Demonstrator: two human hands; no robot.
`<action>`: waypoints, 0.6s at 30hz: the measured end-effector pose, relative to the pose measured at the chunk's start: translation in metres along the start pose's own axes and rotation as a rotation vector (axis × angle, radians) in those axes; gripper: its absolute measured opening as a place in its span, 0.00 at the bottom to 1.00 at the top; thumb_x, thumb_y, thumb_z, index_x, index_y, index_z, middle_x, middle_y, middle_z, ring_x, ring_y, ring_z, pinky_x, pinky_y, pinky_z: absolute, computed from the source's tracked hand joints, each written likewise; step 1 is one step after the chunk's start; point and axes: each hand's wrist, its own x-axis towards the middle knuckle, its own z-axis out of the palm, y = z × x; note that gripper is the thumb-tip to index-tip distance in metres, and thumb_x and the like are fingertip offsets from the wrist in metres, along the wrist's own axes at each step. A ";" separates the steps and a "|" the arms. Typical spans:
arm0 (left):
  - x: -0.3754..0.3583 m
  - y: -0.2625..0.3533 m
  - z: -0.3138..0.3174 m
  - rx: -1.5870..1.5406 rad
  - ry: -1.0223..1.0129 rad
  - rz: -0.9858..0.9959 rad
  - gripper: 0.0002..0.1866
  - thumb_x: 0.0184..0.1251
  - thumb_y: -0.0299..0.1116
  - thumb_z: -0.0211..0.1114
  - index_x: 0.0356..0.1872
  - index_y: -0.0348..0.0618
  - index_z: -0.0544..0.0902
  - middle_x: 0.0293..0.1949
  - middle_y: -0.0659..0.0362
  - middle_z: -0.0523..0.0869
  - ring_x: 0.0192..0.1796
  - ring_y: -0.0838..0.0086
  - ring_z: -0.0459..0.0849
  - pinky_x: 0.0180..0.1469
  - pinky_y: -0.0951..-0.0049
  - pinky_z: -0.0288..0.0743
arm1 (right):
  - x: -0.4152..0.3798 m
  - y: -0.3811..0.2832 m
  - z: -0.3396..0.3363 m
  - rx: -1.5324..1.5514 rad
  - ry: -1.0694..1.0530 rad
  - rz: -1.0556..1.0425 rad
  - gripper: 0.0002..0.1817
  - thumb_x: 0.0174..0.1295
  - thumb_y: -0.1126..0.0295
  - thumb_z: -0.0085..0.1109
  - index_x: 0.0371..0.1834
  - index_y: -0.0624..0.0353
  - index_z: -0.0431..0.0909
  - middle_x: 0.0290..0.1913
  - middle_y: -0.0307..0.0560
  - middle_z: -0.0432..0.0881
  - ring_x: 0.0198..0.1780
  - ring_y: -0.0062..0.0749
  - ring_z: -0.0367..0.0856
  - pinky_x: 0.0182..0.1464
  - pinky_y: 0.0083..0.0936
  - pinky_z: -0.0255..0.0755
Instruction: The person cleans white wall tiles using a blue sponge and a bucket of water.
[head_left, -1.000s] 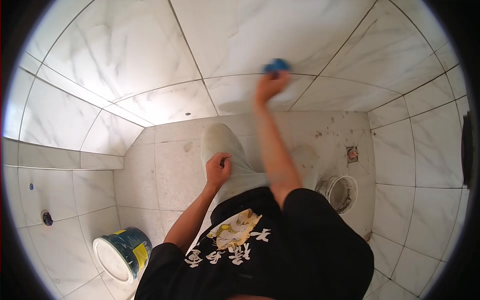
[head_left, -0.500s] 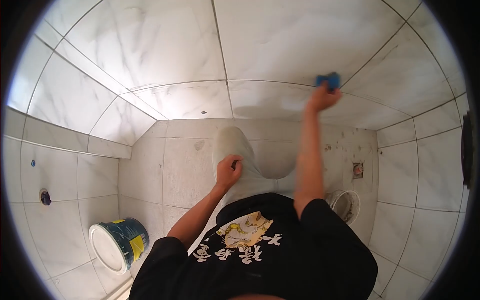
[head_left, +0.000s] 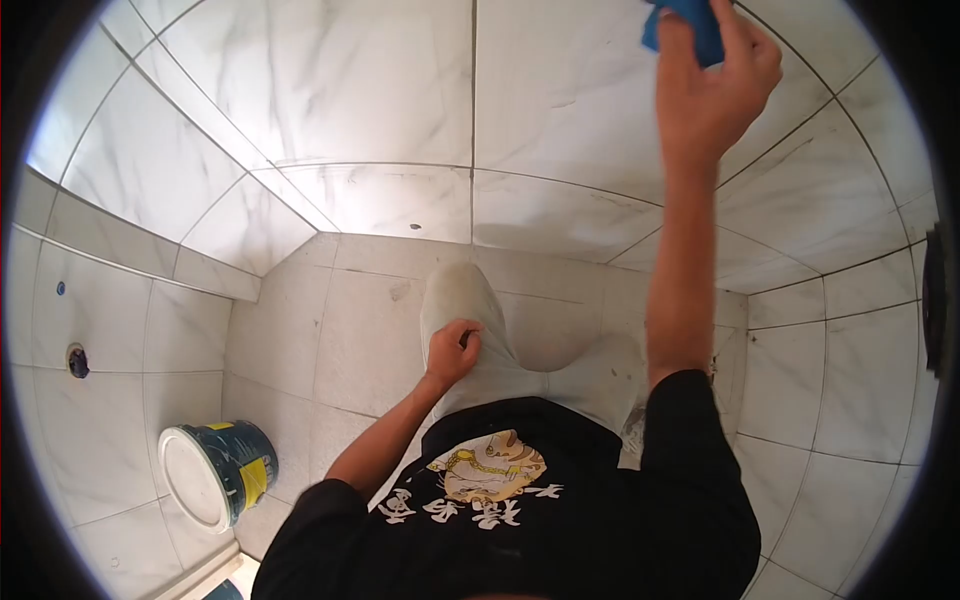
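Observation:
High on the marbled wall tiles (head_left: 570, 90), my right hand (head_left: 715, 110) grips a blue sponge (head_left: 700, 30) close against the wall. Its fingers wrap over the sponge, and the top of the view cuts part of it off. My left hand (head_left: 453, 355) rests curled on the left thigh of my pale trousers (head_left: 462, 290). A small dark spot shows between its thumb and fingers; I cannot tell what it is. Dark grout lines run between the tiles.
A dark green bucket (head_left: 245, 465) with a white lid lies at the lower left. Behind my right arm, a pail (head_left: 632, 440) is mostly hidden. An open pipe hole (head_left: 78, 361) sits in the left wall. The floor (head_left: 370, 320) is dusty grey tile.
My right hand has moved up the wall and slightly right with the sponge, from the horizontal grout line to the upper tile. My left hand has stayed on the thigh.

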 end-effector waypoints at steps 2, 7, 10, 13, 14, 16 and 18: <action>0.000 -0.001 0.000 -0.029 -0.029 -0.022 0.06 0.63 0.25 0.64 0.38 0.40 0.87 0.31 0.50 0.88 0.30 0.61 0.87 0.36 0.66 0.80 | -0.017 0.019 0.013 -0.157 -0.081 -0.081 0.22 0.55 0.76 0.69 0.56 0.54 0.85 0.39 0.51 0.76 0.45 0.45 0.75 0.49 0.38 0.71; 0.013 -0.006 0.012 -0.042 -0.011 0.023 0.07 0.62 0.26 0.64 0.38 0.40 0.87 0.31 0.50 0.88 0.30 0.63 0.87 0.37 0.66 0.80 | -0.279 0.012 0.027 0.001 -0.825 0.095 0.11 0.49 0.78 0.69 0.35 0.52 0.90 0.30 0.48 0.73 0.35 0.45 0.75 0.37 0.39 0.70; 0.010 -0.013 0.012 -0.030 -0.013 0.028 0.07 0.62 0.27 0.63 0.38 0.40 0.87 0.31 0.49 0.88 0.31 0.60 0.87 0.38 0.64 0.80 | -0.233 -0.021 0.025 0.191 -0.750 0.160 0.18 0.47 0.77 0.68 0.43 0.50 0.91 0.31 0.50 0.74 0.35 0.45 0.76 0.37 0.40 0.70; 0.007 -0.004 0.009 -0.014 -0.006 0.000 0.08 0.61 0.27 0.63 0.39 0.40 0.87 0.32 0.48 0.87 0.32 0.57 0.87 0.38 0.64 0.80 | -0.079 -0.054 0.044 0.126 -0.360 -0.035 0.26 0.50 0.74 0.72 0.56 0.49 0.86 0.39 0.49 0.76 0.42 0.44 0.75 0.41 0.39 0.71; 0.006 -0.002 0.008 -0.011 0.001 -0.018 0.08 0.61 0.27 0.63 0.39 0.40 0.87 0.32 0.48 0.87 0.32 0.57 0.87 0.38 0.64 0.80 | -0.037 -0.055 0.056 0.150 -0.207 -0.091 0.25 0.51 0.74 0.72 0.56 0.49 0.86 0.39 0.48 0.76 0.42 0.43 0.75 0.41 0.38 0.71; 0.008 0.000 0.005 -0.033 -0.005 -0.012 0.08 0.61 0.28 0.63 0.38 0.41 0.87 0.32 0.48 0.87 0.32 0.56 0.86 0.38 0.62 0.80 | -0.002 -0.067 0.068 0.190 -0.049 -0.145 0.24 0.52 0.74 0.71 0.55 0.49 0.87 0.38 0.48 0.75 0.41 0.43 0.75 0.41 0.37 0.71; 0.010 -0.006 0.009 -0.030 0.042 0.002 0.08 0.61 0.28 0.63 0.38 0.41 0.87 0.32 0.48 0.87 0.32 0.55 0.86 0.38 0.62 0.80 | 0.003 -0.081 0.079 0.244 -0.282 0.255 0.15 0.54 0.79 0.61 0.46 0.63 0.86 0.44 0.53 0.81 0.45 0.48 0.78 0.51 0.43 0.73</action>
